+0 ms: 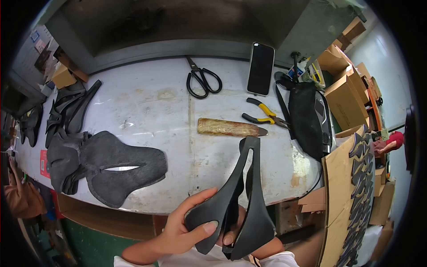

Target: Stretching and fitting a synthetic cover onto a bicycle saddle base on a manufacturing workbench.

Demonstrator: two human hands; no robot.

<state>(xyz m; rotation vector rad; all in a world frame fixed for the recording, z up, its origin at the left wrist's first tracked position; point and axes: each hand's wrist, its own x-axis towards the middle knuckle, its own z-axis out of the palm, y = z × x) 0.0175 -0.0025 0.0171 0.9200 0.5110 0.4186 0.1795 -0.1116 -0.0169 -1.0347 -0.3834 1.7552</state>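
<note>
A black bicycle saddle (253,213) with a long split down its middle is held up at the table's front edge, its narrow nose pointing away from me. My left hand (189,227) grips its left wing, thumb on top and fingers reaching underneath. Behind the right wing, my right hand (230,237) is mostly hidden; its fingertips show through the gap, pressed to the saddle. Just past the nose lies a knife with a tape-wrapped handle (229,127). To the left, dark grey saddle covers (109,153) rest in a pile, the top one with a slot.
Black-handled scissors (202,80), a phone (261,69) and yellow-black pliers (264,111) lie farther back. A black pouch (304,120) stands at the right. More black saddle parts (73,107) are stacked at the far left. Cardboard boxes (349,98) and a board of curved pieces (342,200) line the right side.
</note>
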